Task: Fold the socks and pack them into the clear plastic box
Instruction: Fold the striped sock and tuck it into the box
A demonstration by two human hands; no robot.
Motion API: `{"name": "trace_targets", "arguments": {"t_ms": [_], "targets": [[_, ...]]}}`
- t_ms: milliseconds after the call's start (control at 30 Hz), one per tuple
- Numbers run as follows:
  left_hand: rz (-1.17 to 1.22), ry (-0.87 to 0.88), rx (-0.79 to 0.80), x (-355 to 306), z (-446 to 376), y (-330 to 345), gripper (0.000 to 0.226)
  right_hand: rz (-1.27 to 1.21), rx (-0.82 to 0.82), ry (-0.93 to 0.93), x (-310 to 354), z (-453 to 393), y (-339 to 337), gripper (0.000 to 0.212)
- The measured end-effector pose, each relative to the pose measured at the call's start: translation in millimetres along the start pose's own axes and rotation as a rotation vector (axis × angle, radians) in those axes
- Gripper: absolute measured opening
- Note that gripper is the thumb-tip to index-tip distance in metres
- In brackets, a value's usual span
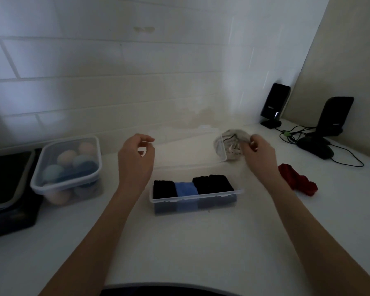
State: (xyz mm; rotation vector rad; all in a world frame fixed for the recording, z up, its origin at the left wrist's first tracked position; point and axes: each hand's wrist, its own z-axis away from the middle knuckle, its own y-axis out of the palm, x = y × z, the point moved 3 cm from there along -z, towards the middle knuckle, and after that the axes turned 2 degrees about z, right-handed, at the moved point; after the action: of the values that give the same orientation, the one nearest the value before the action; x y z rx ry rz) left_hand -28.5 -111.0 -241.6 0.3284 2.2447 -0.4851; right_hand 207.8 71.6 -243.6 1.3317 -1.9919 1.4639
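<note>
The clear plastic box (193,199) sits mid-bench (201,242), packed with folded black socks (165,189) and a blue pair (186,188). Behind it, the right hand (260,154) grips a crumpled grey sock (233,138) beside the box's clear lid (190,150). The left hand (136,157) hovers with loosely curled fingers, holding nothing; a red sock (297,181) lies well right.

R hand (260,152) grips grey sock (233,138), L hand (137,154) empty — box (192,199) near.

White counter (179,242): clear box (193,201) w/ socks, lid (186,150), red sock (297,181), egg tub (67,169), mouse (315,147), speakers (275,104).
</note>
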Motion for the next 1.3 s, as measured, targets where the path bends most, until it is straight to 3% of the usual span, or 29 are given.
{"name": "trace_targets", "arguments": {"t_ms": [100, 267, 400, 467, 567, 633, 700, 767, 833, 900, 967, 1033, 1100, 1200, 1300], "targets": [[0.001, 0.017, 0.007, -1, 1, 1, 0.021, -0.025, -0.091, -0.077, 25, -6, -22, 0.028], [-0.042, 0.061, 0.044, 1, 4, 3, 0.019, 0.273, 0.106, -0.136, 38, 2, -21, 0.031], [-0.060, 0.092, 0.070, -8, 7, 0, 0.015, -0.038, 0.039, -0.146, 47, 17, -29, 0.030], [-0.056, 0.161, 0.105, -17, 9, 0, 0.014, -0.161, 0.081, -0.216, 63, 23, -36, 0.030], [0.061, 0.219, 0.314, -41, 18, 5, 0.037, -0.286, 0.185, -0.341, 98, 33, -44, 0.025], [0.182, 0.106, 0.567, -58, 22, 16, 0.051, -0.373, 0.240, -0.379, 118, 37, -45, 0.026], [0.315, -0.013, 0.694, -70, 23, 27, 0.038, -0.545, 0.310, -0.359, 135, 42, -44, 0.027], [0.533, -0.163, 0.592, -77, 19, 29, 0.010, -0.695, 0.316, -0.291, 144, 44, -45, 0.028], [0.725, -0.292, 0.443, -79, 11, 26, 0.018, -0.781, 0.231, -0.192, 144, 43, -50, 0.031], [0.946, -0.483, 0.435, -73, 8, 25, 0.020, -0.872, 0.179, -0.062, 138, 41, -53, 0.035], [1.315, -0.727, 0.700, -79, 15, 22, 0.025, -1.061, 0.252, 0.125, 133, 42, -48, 0.038], [1.543, -0.743, 0.823, -83, 22, 10, 0.031, -1.183, 0.338, 0.339, 128, 46, -39, 0.038], [1.717, -0.695, 0.783, -83, 23, -5, 0.038, -0.929, 0.300, 0.313, 117, 49, -35, 0.038], [1.739, -0.573, 0.579, -87, 21, -14, 0.067, -0.339, 0.231, 0.008, 108, 58, -35, 0.040], [1.693, -0.625, 0.437, -77, 13, -9, 0.073, -0.251, 0.298, -0.109, 109, 74, -31, 0.047]]}}
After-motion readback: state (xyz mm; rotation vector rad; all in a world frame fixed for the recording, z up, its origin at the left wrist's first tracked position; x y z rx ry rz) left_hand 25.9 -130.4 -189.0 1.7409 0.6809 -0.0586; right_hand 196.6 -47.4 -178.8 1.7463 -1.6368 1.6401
